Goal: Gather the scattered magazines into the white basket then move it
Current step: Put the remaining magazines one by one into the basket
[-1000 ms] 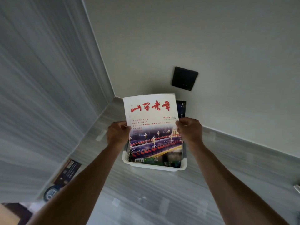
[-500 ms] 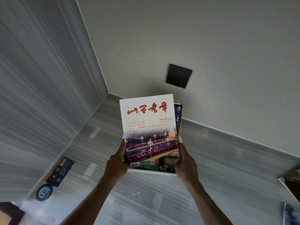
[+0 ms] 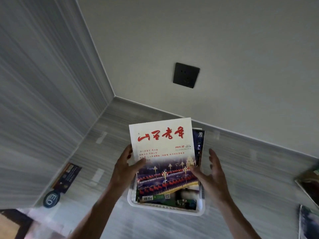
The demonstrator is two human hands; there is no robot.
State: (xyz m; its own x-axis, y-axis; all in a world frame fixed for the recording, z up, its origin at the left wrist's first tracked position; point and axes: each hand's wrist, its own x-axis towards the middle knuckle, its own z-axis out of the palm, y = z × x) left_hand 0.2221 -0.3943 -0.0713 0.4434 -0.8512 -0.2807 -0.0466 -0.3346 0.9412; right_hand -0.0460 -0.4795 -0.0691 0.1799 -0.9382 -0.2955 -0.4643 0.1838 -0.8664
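Observation:
A white magazine with red calligraphy and a night street photo [image 3: 162, 149] stands upright in the white basket [image 3: 165, 208] on the grey floor. A dark magazine [image 3: 200, 144] stands just behind it, and more covers show low in the basket. My left hand [image 3: 124, 168] grips the white magazine's left edge, thumb on the cover. My right hand [image 3: 212, 178] is at the right side with fingers spread, only its thumb tip near the cover.
The basket sits near a room corner, by a wall with a dark socket [image 3: 186, 75]. A dark leaflet [image 3: 67, 176] and a round blue sticker [image 3: 51, 199] lie at the left wall. Two more magazines [image 3: 309, 183] [image 3: 309, 221] lie at the right edge.
My right hand has come off the basket's side and opened. My left hand has slid up to the magazine's left edge. The basket now sits lower in view.

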